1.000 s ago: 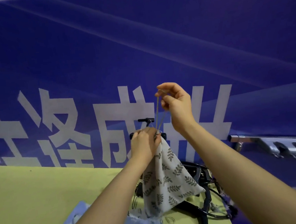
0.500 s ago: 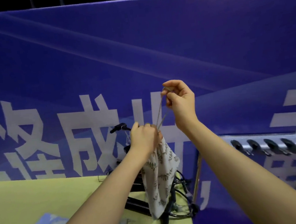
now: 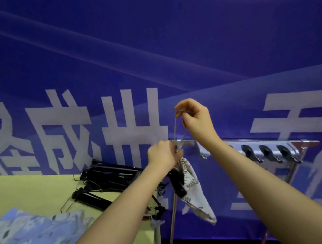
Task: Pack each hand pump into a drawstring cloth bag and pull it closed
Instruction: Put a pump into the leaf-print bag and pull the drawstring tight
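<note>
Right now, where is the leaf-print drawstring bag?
Head view, centre: the leaf-print bag hangs from the left hand, beyond the table's right edge, its drawstring pinched above by the right hand.

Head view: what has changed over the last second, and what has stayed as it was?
The view swung right, so the metal rack shows more fully. The leaf-print bag now hangs beyond the table edge. Unchanged: left hand grips the bag's neck, right hand pinches the drawstring above.

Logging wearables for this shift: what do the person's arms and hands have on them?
Nothing that shows. The left hand and the right hand are bare: no gloves, rings, watch or bands visible. Both forearms are uncovered up to the frame's lower edge, with no sleeve or cuff in view.
</note>
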